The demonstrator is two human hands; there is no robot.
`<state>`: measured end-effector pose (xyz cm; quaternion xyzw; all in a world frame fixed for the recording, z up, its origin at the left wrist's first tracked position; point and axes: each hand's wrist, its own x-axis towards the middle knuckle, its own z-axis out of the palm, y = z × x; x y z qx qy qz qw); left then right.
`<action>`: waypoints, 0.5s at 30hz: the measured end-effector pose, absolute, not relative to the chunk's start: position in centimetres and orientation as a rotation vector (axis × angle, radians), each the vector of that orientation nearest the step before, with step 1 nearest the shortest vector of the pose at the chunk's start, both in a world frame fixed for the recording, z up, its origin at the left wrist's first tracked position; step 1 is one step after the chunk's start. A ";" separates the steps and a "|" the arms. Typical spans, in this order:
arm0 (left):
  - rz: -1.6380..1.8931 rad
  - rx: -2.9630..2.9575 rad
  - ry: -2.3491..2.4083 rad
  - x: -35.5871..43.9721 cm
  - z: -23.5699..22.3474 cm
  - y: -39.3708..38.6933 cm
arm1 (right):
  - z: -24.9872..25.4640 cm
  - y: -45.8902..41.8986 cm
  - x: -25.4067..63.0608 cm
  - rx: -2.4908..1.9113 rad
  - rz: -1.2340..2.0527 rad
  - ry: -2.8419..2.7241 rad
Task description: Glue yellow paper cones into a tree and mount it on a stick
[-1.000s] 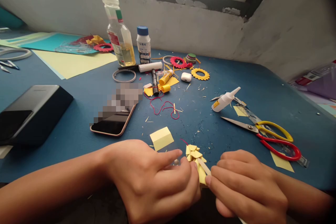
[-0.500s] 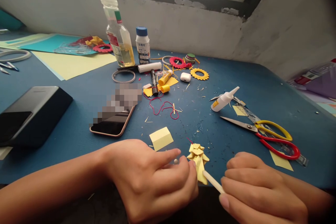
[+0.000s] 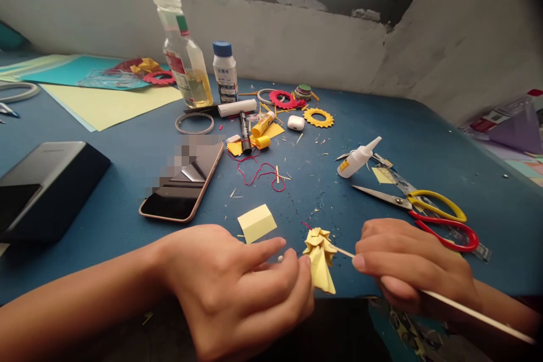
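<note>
My left hand (image 3: 250,288) is closed, its fingertips at the left edge of a pale yellow folded-paper ornament (image 3: 322,271) with pointed tiers and a red thread end at its top. A small white tip (image 3: 280,259) shows between the index and middle fingers; what it belongs to is hidden. My right hand (image 3: 416,266) grips a thin pale wooden stick (image 3: 475,317). The stick's narrow end meets the right side of the ornament, just under the upper tiers, while its long rear part sticks out at lower right. A creased pale yellow paper piece (image 3: 257,223) lies beyond my left hand.
Scissors (image 3: 409,201) and a white glue bottle (image 3: 356,159) lie to the right. A phone (image 3: 186,186) and a dark box-like device (image 3: 55,186) are on the left. Farther back stand a clear bottle (image 3: 186,62) and a blue-capped bottle (image 3: 224,73). Red thread (image 3: 258,174) lies mid-table.
My right hand has shifted up and turned, so the stick now shows its thin edge. Its end has moved from the ornament's lower part up towards the tiers. The left hand stays nearly still.
</note>
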<state>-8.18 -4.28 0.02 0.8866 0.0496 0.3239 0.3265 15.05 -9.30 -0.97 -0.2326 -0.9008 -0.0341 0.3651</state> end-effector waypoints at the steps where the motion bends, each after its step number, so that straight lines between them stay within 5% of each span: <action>1: 0.810 2.344 0.126 -8.2 0.0 -4.3 | -1.0 -9.2 14.9 -0.599 -0.100 -2.307; 15: 0.755 2.388 0.082 -7.8 0.2 -4.3 | -2.2 -10.2 14.0 -0.387 -0.202 -2.253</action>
